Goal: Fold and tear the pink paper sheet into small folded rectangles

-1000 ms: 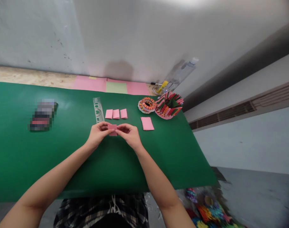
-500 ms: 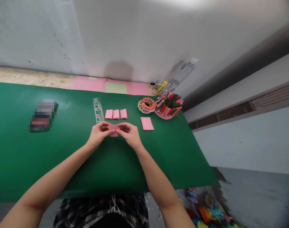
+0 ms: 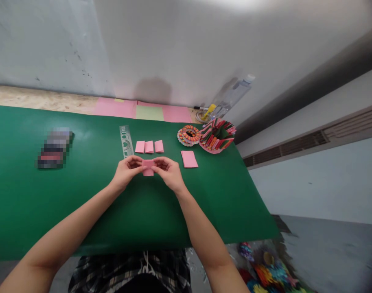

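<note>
A small pink paper is held just above the green table between my two hands. My left hand pinches its left edge, and my right hand pinches its right edge, thumbs toward me. Beyond the hands lie three folded pink papers in a row: one at left, a middle one and one at right. A clear ruler lies left of them, its near end by my left hand. To the right of my right hand is a stack of pink paper.
On the green table, a paper ring touches a round folded-paper piece at the back right. Behind them stand a clear bottle and a yellow item. A blurred dark object lies at left. Pink sheets line the wall.
My thumbs have moved slightly apart along the held paper, and more of its middle shows. The paper and my right hand have shifted slightly right.
</note>
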### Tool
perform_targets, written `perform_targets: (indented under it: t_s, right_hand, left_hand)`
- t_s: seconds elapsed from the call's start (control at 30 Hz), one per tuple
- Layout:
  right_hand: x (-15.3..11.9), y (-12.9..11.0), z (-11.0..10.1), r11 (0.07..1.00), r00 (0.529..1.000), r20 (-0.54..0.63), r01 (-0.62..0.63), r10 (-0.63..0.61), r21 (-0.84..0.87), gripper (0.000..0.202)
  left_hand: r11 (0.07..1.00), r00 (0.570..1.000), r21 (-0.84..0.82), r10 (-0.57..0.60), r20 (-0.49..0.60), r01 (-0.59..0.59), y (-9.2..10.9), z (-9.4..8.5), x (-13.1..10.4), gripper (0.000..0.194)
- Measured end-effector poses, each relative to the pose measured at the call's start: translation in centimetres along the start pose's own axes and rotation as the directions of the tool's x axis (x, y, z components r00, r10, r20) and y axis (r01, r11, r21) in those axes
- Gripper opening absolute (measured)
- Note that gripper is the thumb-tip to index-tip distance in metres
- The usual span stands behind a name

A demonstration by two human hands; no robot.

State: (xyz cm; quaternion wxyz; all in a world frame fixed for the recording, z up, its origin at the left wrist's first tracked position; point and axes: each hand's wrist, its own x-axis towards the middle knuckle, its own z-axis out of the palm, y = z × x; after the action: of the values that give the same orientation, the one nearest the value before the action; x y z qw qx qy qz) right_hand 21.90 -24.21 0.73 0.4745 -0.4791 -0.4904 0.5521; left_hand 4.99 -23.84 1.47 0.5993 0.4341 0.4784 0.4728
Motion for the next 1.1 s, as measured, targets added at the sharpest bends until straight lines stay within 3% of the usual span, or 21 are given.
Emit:
perform_targets:
  t_s: [0.2, 0.5, 1.1]
  right_hand:
    - [-0.3, -0.7, 0.1, 1.0, 0.999, 0.047, 0.002, -0.002, -0.005, 0.025]
    - [-0.4, -0.8, 0.2, 1.0, 0.998, 0.057, 0.006, -0.006, 0.001, 0.03]
    - [-0.6, -1.2, 0.2, 0.99, 0.998, 0.056, 0.048, -0.041, -0.134, 0.019]
  left_hand:
    - [0.999, 0.999, 0.002, 0.044, 0.029, -0.044, 0.7, 0.0, -0.1, 0.032]
    - [0.998, 0.997, 0.0, 0.056, -0.059, -0.056, 0.8, 0.2, -0.3, 0.032]
    - [0.997, 0.998, -0.053, 0.058, 0.03, -0.057, 1.1, 0.0, 0.0, 0.043]
